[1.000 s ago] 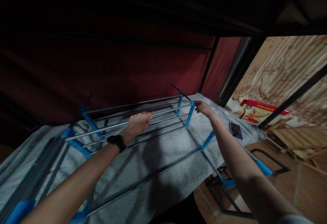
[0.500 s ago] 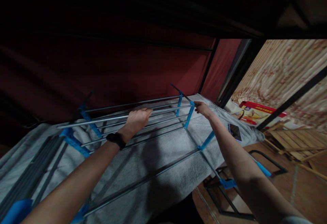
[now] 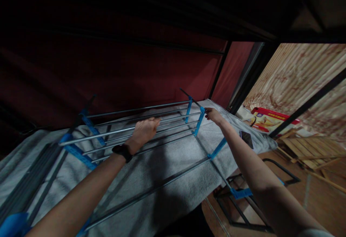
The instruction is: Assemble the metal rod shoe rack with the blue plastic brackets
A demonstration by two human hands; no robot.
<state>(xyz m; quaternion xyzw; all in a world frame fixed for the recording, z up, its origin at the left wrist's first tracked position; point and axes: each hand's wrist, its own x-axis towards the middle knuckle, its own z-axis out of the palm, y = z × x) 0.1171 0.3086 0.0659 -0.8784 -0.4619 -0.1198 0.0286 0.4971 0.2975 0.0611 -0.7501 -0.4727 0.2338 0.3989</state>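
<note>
My left hand point(image 3: 145, 130), with a dark watch on its wrist, is wrapped round a silver metal tube point(image 3: 108, 133) near its middle. The tube's left end lies at the top of a blue plastic bracket point(image 3: 79, 154). At the tube's other end, my right hand point(image 3: 213, 115) pinches the upper corner of another blue bracket point(image 3: 199, 122); its fingertips are partly hidden. Both brackets belong to a rack of parallel metal tubes and blue joints, tilted on a grey blanket point(image 3: 186, 179).
Dark grey poles point(image 3: 32, 175) lie at the left. On the blanket's right side is a phone point(image 3: 246, 139). Beyond the edge stand a black metal frame point(image 3: 243, 224), a folded wooden item point(image 3: 313, 150) and a red and yellow box point(image 3: 273, 119). A dark red curtain point(image 3: 151, 74) hangs behind.
The tube's left end has dropped slightly, from just above the left bracket to against its top. My left hand has shifted a little with it. The right hand keeps its place at the bracket.
</note>
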